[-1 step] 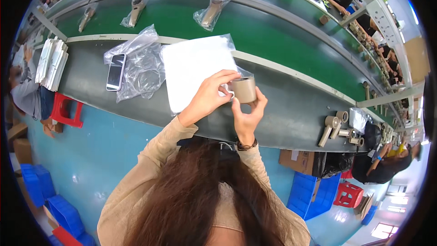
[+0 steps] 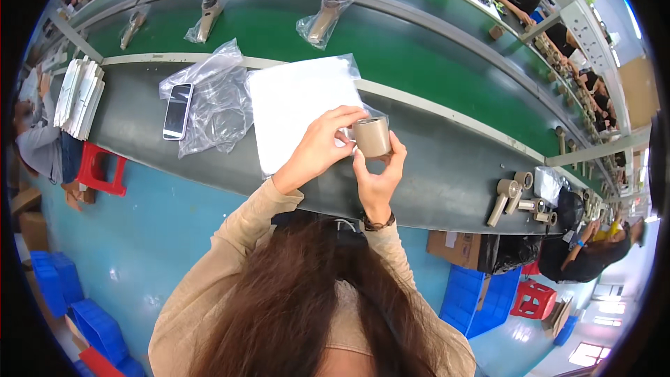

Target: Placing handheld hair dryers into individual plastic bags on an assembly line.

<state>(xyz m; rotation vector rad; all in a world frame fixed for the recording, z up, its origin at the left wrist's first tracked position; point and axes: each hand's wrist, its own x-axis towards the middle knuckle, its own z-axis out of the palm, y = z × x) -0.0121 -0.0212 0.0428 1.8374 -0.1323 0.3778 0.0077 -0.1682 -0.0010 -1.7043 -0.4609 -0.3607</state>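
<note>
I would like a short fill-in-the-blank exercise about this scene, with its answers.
1. The left hand and right hand touch a tan cylinder; a bracelet shows on the ____ one.
2. The phone lies to the ____ of the white packet.
3. The stool at far left is ____.

Missing words: right; left; red.

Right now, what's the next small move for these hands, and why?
Probably steady the beige cylinder in the right hand and ease the left hand slightly away: the right hand's thumb and fingers flank its lower part, while the left hand's fingers are at its upper-left edge.
</note>
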